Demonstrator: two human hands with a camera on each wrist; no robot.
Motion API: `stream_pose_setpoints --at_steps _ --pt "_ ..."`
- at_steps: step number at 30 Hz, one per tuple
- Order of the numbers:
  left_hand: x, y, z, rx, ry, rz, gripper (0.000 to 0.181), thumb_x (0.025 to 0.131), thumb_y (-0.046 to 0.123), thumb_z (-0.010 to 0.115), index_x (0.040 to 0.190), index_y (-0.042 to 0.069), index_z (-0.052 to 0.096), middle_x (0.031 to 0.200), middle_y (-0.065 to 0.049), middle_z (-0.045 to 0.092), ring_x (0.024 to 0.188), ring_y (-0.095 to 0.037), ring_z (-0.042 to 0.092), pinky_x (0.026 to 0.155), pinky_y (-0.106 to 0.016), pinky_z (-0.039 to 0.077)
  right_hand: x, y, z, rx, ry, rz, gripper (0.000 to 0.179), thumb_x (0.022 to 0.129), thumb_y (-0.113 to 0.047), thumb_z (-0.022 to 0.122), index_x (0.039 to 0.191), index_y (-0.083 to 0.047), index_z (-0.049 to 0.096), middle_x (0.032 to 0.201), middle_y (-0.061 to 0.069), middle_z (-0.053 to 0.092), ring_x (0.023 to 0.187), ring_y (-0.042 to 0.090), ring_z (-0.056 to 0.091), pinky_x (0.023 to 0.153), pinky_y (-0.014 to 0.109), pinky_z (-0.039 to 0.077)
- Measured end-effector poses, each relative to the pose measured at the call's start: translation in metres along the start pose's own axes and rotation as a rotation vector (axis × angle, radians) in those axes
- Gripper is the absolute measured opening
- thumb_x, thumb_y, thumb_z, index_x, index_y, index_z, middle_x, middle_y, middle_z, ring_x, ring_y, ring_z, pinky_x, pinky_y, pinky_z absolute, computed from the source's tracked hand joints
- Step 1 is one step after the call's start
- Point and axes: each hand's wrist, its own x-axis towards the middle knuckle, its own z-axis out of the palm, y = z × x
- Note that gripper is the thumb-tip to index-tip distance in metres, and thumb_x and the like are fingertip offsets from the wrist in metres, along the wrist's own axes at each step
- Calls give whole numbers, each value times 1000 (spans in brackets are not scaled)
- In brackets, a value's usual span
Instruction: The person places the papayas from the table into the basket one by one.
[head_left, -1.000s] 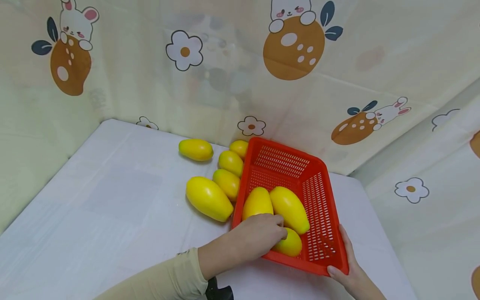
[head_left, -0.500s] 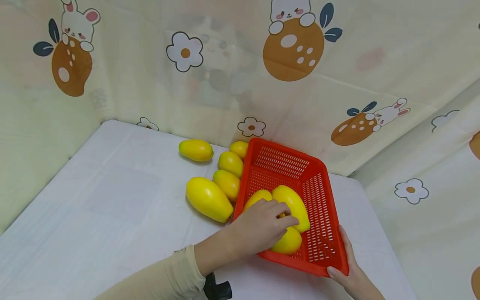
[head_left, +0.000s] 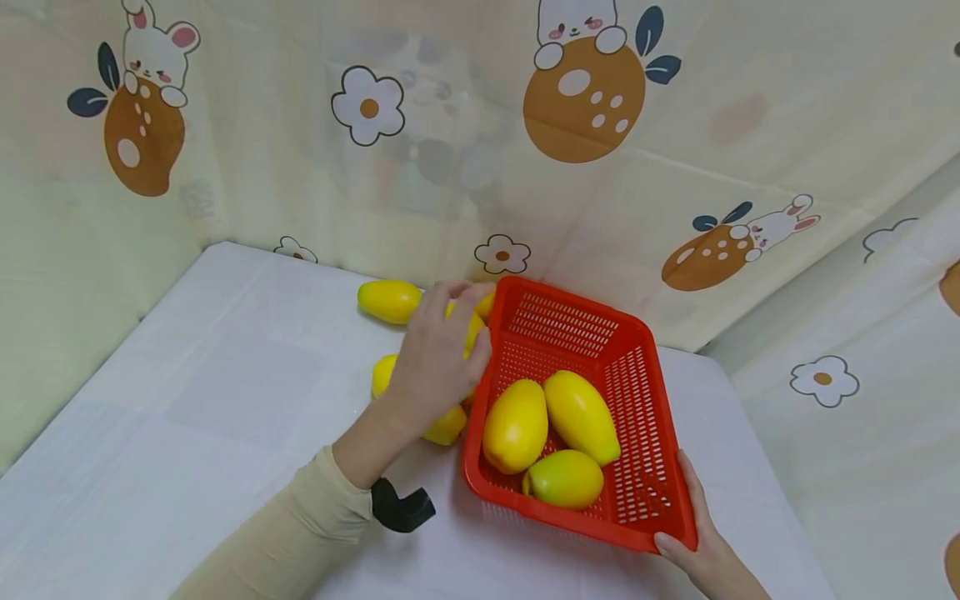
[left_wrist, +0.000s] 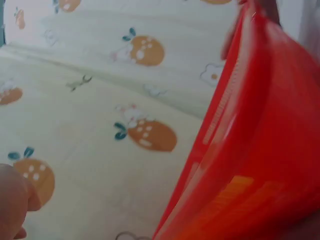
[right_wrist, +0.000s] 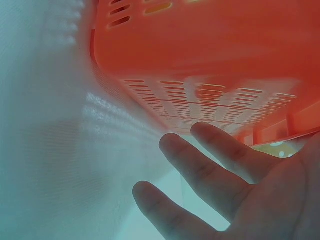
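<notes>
Three yellow fruits lie inside the red plastic basket [head_left: 600, 527], grouped toward its near end: a left fruit [head_left: 516, 427], a right fruit [head_left: 581, 417] and a greener-tinged near fruit [head_left: 562, 481]. The two hands are well apart. The right hand [head_left: 708, 546] grips the basket's near right corner, thumb over the rim and fingers [right_wrist: 205, 172] along the slotted outside. The left hand [head_left: 429, 362] is over the loose fruits just left of the basket, its fingers spread and loosely bent (whether they touch one, I cannot tell). On the white bench [head_left: 225, 375], a far fruit [head_left: 387, 301] shows beyond that hand, and a large fruit [head_left: 447, 425] is partly hidden beneath it. Behind hangs a cream curtain [head_left: 450, 196] printed with rabbits and flowers.
</notes>
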Motion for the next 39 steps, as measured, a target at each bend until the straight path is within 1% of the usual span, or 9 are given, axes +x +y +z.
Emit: stream_pose_setpoints --at_steps 2,5,7,10,14,17,24,31,39 --pt "4 -10 -4 -3 -5 -74 49 89 18 57 136 17 46 130 -11 45 117 -27 47 98 -40 45 0 0 -1 1 -1 -2 105 87 -35 63 137 -55 -28 155 15 3 124 32 39 87 41 55" --pt "7 -24 -6 13 -87 -189 54 90 22 56 141 16 40 138 -15 38 122 -31 43 99 -45 44 1 1 -1 4 -1 -2 105 87 -36 63 136 -55 -28 155 14 3 124 32 38 87 41 55" --pt "7 -31 -6 41 -181 -264 60 90 26 56 145 15 35 144 -18 33 127 -35 39 102 -49 43 1 1 -1 7 2 9 105 87 -36 64 136 -56 -27 155 13 3 124 32 38 87 41 55" --pt "4 -39 -2 72 -365 -369 69 91 33 56 150 17 24 151 -22 22 137 -39 27 106 -60 34 0 2 -1 15 2 17 105 87 -37 64 136 -57 -27 155 14 4 123 31 39 87 41 55" --pt "-1 -47 8 103 -574 -454 76 91 41 57 153 21 18 156 -21 14 143 -41 13 105 -71 21 0 3 0 18 3 8 104 87 -36 62 136 -56 -28 154 15 4 122 31 40 87 42 55" --pt "-6 -50 15 127 -648 -461 76 90 43 58 152 22 20 157 -19 13 144 -42 11 103 -74 19 1 3 1 18 5 -1 103 88 -36 62 137 -55 -27 155 14 4 123 31 39 87 41 55" --pt "-12 -54 20 171 -743 -434 71 90 45 57 150 21 28 159 -16 12 143 -45 14 101 -76 18 1 2 2 11 7 -21 102 88 -36 61 138 -55 -26 155 13 3 124 32 38 87 41 55" --pt "-12 -55 11 176 -843 -429 66 90 51 54 144 17 40 149 -19 33 138 -42 26 101 -74 24 0 0 2 4 5 -21 102 88 -37 60 137 -55 -27 155 12 1 125 32 37 88 41 55" --pt "-13 -52 -4 147 -939 -442 80 81 55 64 146 16 36 151 -22 29 134 -45 31 101 -62 38 0 -1 1 -10 7 -24 102 88 -38 60 137 -54 -27 156 12 0 126 32 36 88 41 55"
